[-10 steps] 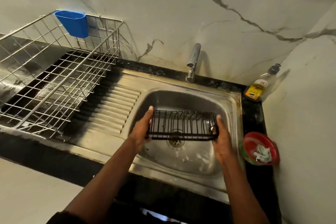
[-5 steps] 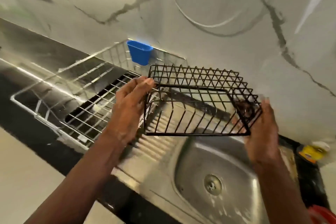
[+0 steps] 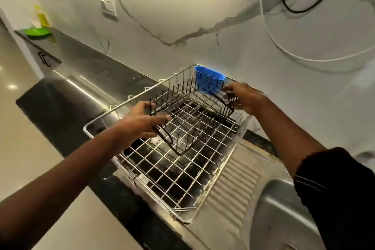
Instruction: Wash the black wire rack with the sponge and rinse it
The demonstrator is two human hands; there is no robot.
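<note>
Two grips held the black wire rack (image 3: 190, 115) by its ends: your left grip (image 3: 142, 119) pinched the near end between thumb and stretched fingers, and your right grip (image 3: 245, 97) curled round the far end, just beside the blue cup (image 3: 209, 83). Half a second earlier you had held the rack up in the air above the ribbed drainboard (image 3: 229, 184); a second earlier it hung over the sink (image 3: 280, 205). By this moment it was tilted inside the silver dish drainer (image 3: 172, 176), its lower edge down near the grid floor; whether it touched could not be told. A green plate (image 3: 37, 31) lay far along the bench (image 3: 67, 97).
</note>
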